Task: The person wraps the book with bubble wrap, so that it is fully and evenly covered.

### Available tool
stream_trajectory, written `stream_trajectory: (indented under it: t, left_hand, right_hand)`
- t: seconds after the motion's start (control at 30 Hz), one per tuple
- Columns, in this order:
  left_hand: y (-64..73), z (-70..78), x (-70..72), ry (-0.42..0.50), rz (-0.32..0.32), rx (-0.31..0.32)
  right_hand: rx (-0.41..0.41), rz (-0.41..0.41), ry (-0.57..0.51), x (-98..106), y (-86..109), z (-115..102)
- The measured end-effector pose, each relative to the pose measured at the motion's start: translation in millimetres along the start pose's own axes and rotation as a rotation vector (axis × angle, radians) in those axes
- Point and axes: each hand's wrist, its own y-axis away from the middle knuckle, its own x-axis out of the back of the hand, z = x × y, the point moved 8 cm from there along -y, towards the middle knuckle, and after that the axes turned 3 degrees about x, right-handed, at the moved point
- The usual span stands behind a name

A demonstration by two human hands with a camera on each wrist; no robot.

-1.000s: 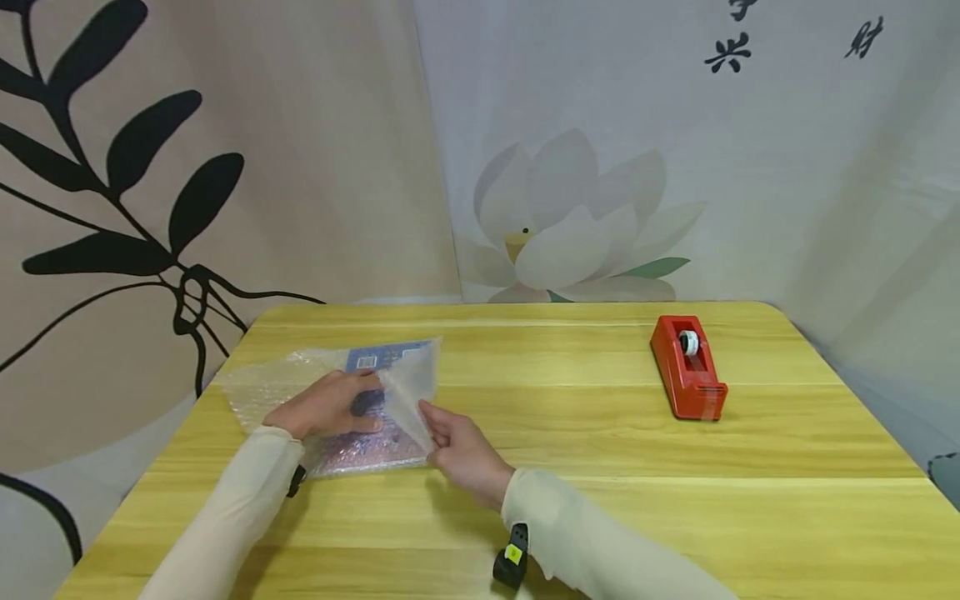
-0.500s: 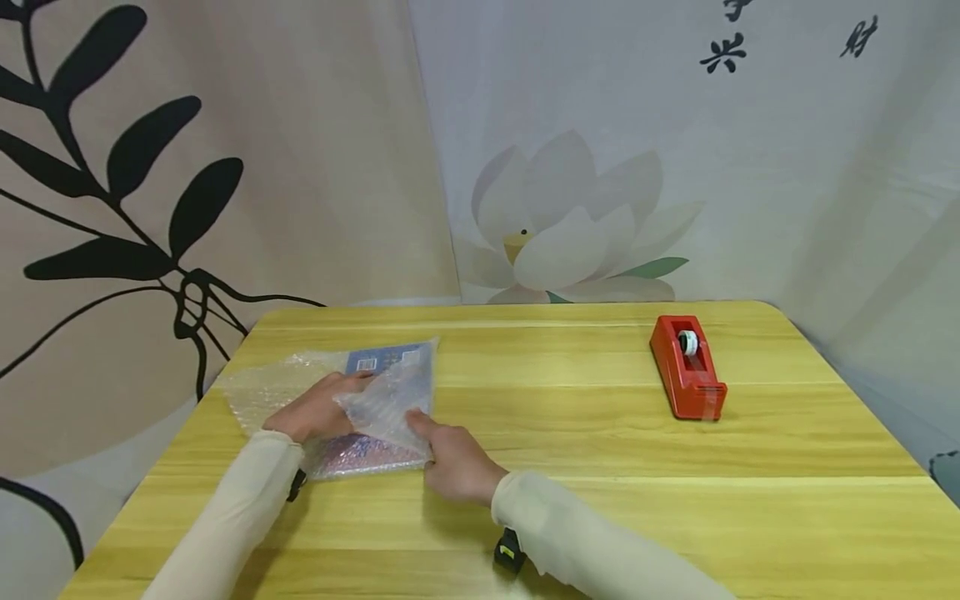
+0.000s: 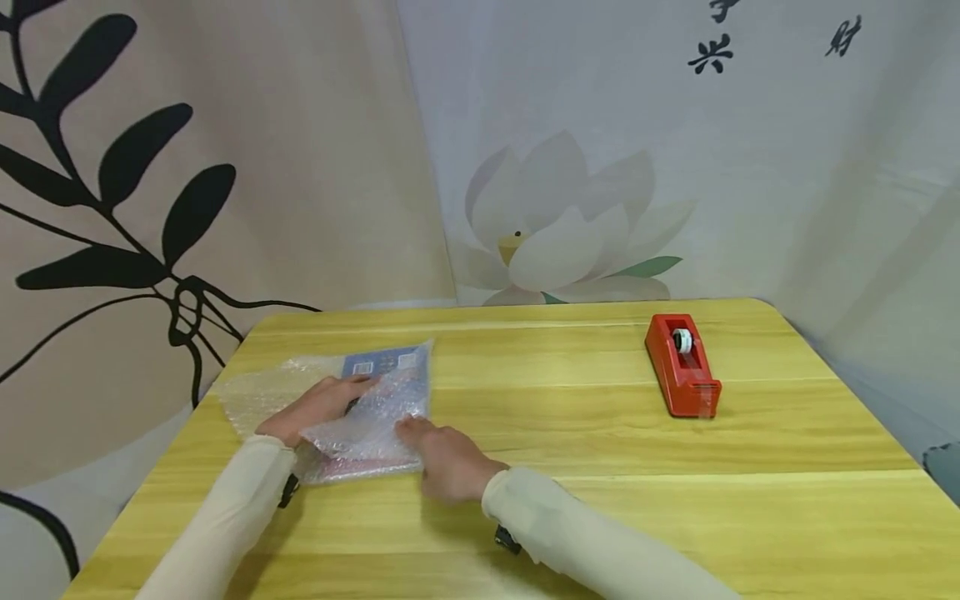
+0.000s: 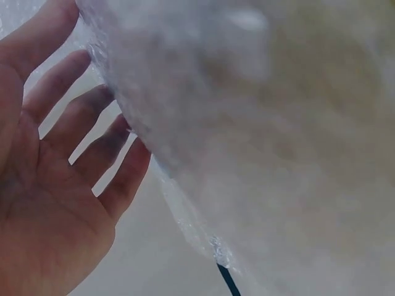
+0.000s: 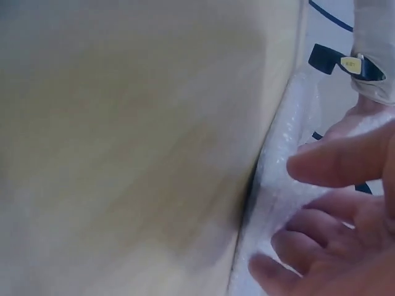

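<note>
A flat book point(image 3: 378, 360) with a blue and pinkish cover and pale printed code boxes lies on bubble wrap point(image 3: 255, 396) at the table's left. A folded-over flap of the wrap covers much of its right and lower part. My left hand point(image 3: 318, 407) rests on the book's left side, partly under the flap. Its fingers point(image 4: 83, 117) look spread and nearly straight in the left wrist view. At the right edge, my right hand point(image 3: 450, 458) presses the flap down, thumb point(image 5: 336, 163) extended and fingers loosely bent in the right wrist view.
A red tape dispenser point(image 3: 684, 367) with a roll of clear tape stands at the right of the wooden table point(image 3: 570, 417). A printed curtain point(image 3: 322, 150) hangs behind the table's far edge.
My right hand has drawn the flap leftward over the book and moved slightly left, from pinching the flap's edge to pressing on it. My left hand stays on the book.
</note>
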Motion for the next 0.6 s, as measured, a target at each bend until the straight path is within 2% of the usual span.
stream_trajectory:
  t: [0.1,0.13,0.27,0.4,0.47,0.53,0.6]
  left_hand:
    - [2.0,8.9,2.9,-0.196,0.066,-0.138]
    - [2.9,9.2,3.0,-0.201,0.070,-0.147]
    - [3.8,4.9,1.0,-0.121,0.015,-0.125]
    - [4.0,5.1,2.7,-0.102,-0.038,-0.198]
    - [3.8,4.4,5.6,-0.087,-0.068,-0.211]
    - [2.7,2.8,9.3,-0.077,-0.092,-0.198]
    - [0.5,0.4,12.1,-0.059,-0.118,-0.154]
  right_hand:
    - [0.010,-0.020,0.067,0,-1.0,0]
    - [0.019,-0.025,0.094,0,-1.5,-1]
    - [0.053,-0.042,0.166,-1,-4.1,-1]
    - [0.076,-0.061,0.182,-1,-6.2,0]
    - [0.087,-0.062,0.193,0,-7.5,0]
    - [0.095,-0.063,0.206,1,-9.0,0]
    - [0.100,-0.059,0.219,3,-10.4,0]
